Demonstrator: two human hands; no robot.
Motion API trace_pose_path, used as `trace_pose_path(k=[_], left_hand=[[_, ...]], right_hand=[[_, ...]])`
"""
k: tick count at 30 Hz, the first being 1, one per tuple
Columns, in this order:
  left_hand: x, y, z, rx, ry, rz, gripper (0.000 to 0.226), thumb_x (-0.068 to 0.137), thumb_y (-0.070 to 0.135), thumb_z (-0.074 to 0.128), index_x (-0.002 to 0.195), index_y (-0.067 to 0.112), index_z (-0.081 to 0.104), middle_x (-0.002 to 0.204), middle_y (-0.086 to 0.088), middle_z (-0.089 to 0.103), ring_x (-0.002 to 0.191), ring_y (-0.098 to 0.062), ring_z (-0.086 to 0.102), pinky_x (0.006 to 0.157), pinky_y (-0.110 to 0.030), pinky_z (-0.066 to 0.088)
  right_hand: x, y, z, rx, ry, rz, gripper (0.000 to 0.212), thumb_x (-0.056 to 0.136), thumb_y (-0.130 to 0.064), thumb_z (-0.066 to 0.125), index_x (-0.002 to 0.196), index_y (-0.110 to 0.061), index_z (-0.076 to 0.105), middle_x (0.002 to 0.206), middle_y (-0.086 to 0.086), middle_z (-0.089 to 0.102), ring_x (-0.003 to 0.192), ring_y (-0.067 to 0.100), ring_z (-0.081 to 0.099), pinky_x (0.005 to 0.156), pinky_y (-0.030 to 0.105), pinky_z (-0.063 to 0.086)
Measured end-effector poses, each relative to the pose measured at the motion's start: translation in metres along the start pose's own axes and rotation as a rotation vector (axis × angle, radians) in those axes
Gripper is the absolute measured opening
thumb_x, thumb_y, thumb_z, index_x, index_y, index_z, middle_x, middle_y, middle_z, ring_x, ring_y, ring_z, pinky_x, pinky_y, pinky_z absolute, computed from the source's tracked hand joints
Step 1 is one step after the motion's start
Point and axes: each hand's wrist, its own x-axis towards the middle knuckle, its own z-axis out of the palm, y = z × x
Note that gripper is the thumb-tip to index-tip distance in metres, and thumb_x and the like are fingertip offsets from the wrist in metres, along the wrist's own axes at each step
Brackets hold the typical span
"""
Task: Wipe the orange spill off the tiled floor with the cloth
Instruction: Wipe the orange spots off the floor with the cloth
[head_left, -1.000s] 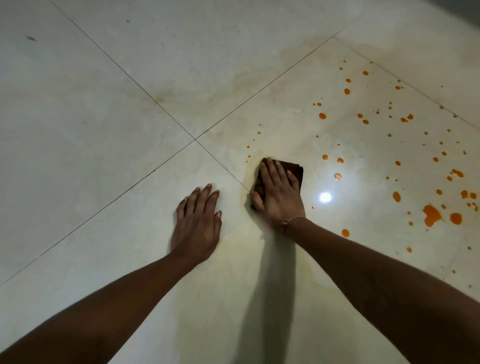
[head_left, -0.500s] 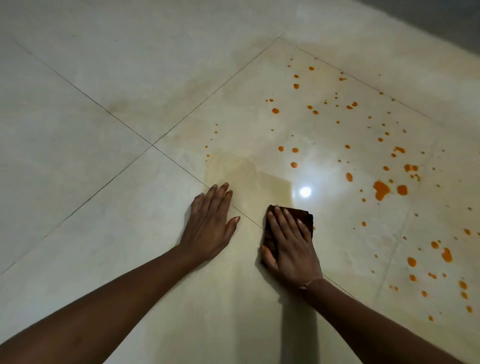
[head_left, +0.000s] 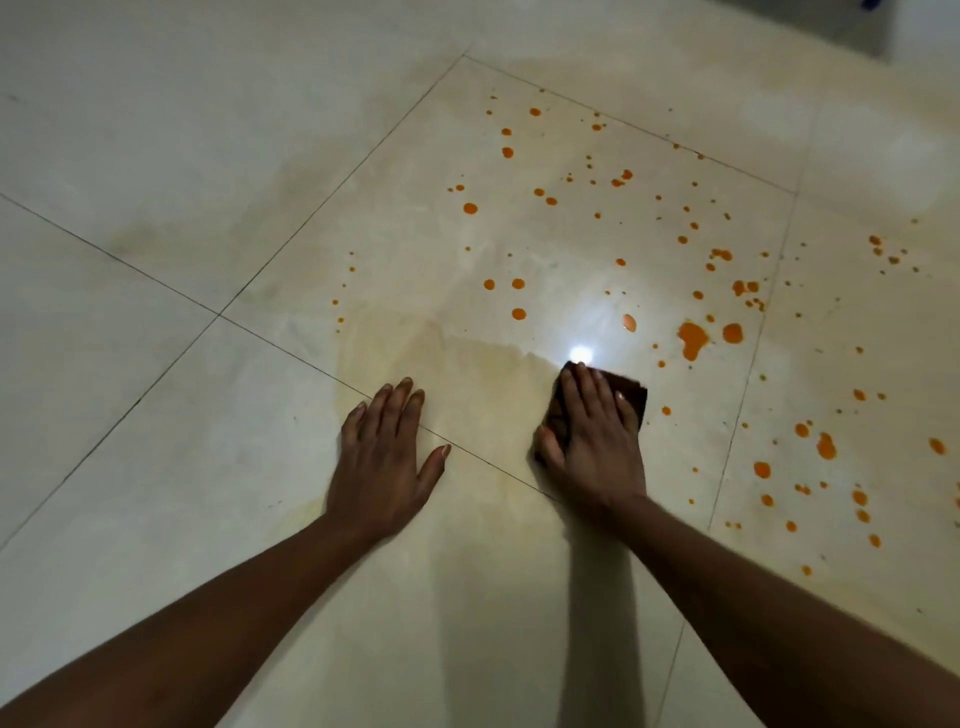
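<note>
My right hand (head_left: 592, 441) lies flat on a small dark brown cloth (head_left: 635, 397) and presses it to the pale tiled floor (head_left: 182, 130); only the cloth's far and right edges show past the fingers. My left hand (head_left: 382, 457) rests flat on the floor, palm down, fingers spread, empty, about a hand's width left of the cloth. Orange spill drops (head_left: 693, 338) dot the tiles ahead and to the right, the biggest blotch right of the cloth. A pale yellowish smear (head_left: 447, 364) marks the floor between and beyond my hands.
Thin grout lines (head_left: 291, 353) cross under my left hand and run off left and ahead. A bright lamp reflection (head_left: 580, 355) glints just beyond the cloth. More orange drops (head_left: 826, 447) lie at the right. A dark edge (head_left: 883, 21) shows at the top right corner.
My right hand drew the cloth back toward me from the far spot, then slid it to the right, leaving a smeared streak. My left hand stayed flat on the floor.
</note>
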Motion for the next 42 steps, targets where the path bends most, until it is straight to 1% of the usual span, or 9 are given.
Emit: trace_pose_path(k=[3,7,9,17,20,24,30,35,42], left_hand=[[0.001,0.001,0.002,0.009,0.009,0.011,0.070,0.094,0.055,0.030,0.148,0.011,0.033,0.157,-0.007,0.029,0.144,-0.024,0.026,0.116,-0.045,0.020],[0.003,0.000,0.003,0.009,-0.011,0.014,0.072,0.093,0.056,0.026,0.148,0.010,0.032,0.157,-0.008,0.027,0.144,-0.026,0.024,0.116,-0.046,0.018],[0.004,0.002,0.004,0.024,-0.034,0.021,0.075,0.093,0.058,0.023,0.148,0.008,0.031,0.158,-0.011,0.026,0.144,-0.029,0.023,0.115,-0.048,0.018],[0.007,0.062,-0.016,0.024,-0.313,0.140,0.103,0.078,0.082,0.015,0.154,0.015,-0.005,0.158,-0.003,-0.025,0.148,-0.030,-0.012,0.117,-0.053,0.001],[0.006,0.096,-0.011,0.083,-0.542,0.013,0.130,0.061,0.092,0.036,0.148,0.017,-0.026,0.150,-0.005,-0.043,0.140,-0.035,-0.033,0.114,-0.059,-0.005],[0.019,0.112,-0.016,0.122,-0.639,-0.079,0.147,0.055,0.087,0.059,0.146,0.013,-0.029,0.149,-0.010,-0.044,0.139,-0.041,-0.033,0.113,-0.064,0.001],[0.019,0.116,-0.022,0.130,-0.682,-0.088,0.147,0.055,0.087,0.060,0.147,0.011,-0.027,0.148,-0.012,-0.044,0.139,-0.042,-0.032,0.113,-0.065,0.003],[0.022,0.119,-0.024,0.145,-0.708,-0.089,0.148,0.056,0.086,0.061,0.146,0.009,-0.027,0.149,-0.014,-0.043,0.138,-0.043,-0.032,0.112,-0.065,0.004],[0.022,0.120,-0.027,0.154,-0.695,-0.089,0.148,0.055,0.087,0.061,0.147,0.009,-0.026,0.150,-0.014,-0.041,0.139,-0.043,-0.030,0.112,-0.065,0.007]], right_hand=[[0.009,0.002,-0.001,0.005,-0.018,-0.034,0.077,0.091,-0.055,0.026,0.156,-0.016,0.011,0.163,0.002,0.002,0.150,0.017,0.000,0.121,0.040,0.001],[-0.039,0.054,-0.009,-0.122,-0.187,-0.636,0.078,0.092,-0.053,0.038,0.156,-0.015,0.015,0.163,0.004,0.009,0.151,0.020,0.005,0.120,0.040,0.007],[-0.037,0.083,-0.017,-0.168,-0.234,-0.762,0.078,0.093,-0.055,0.038,0.157,-0.018,0.011,0.163,0.004,0.009,0.151,0.019,0.004,0.120,0.037,0.002],[-0.044,0.067,-0.008,0.024,-0.056,-0.111,0.076,0.091,-0.052,0.035,0.156,-0.019,0.016,0.161,0.000,0.007,0.150,0.018,0.005,0.120,0.035,0.000],[-0.054,0.080,-0.010,0.012,-0.069,-0.132,0.076,0.090,-0.053,0.035,0.155,-0.018,0.019,0.162,0.002,0.012,0.150,0.019,0.010,0.119,0.035,0.002],[0.013,0.085,-0.020,0.005,0.009,0.125,0.078,0.089,-0.054,0.025,0.156,-0.015,0.015,0.163,0.005,0.011,0.150,0.022,0.008,0.120,0.041,0.006],[-0.085,0.111,-0.013,0.020,-0.046,-0.117,0.075,0.090,-0.053,0.038,0.155,-0.018,0.020,0.161,0.003,0.015,0.149,0.022,0.015,0.119,0.037,0.007],[-0.012,0.110,-0.015,0.012,0.026,0.144,0.077,0.090,-0.054,0.029,0.155,-0.016,0.016,0.163,0.005,0.014,0.150,0.020,0.007,0.120,0.040,0.006],[-0.097,0.129,-0.013,0.042,-0.010,-0.011,0.076,0.090,-0.055,0.037,0.155,-0.019,0.019,0.162,0.002,0.013,0.150,0.018,0.009,0.118,0.042,0.013]])
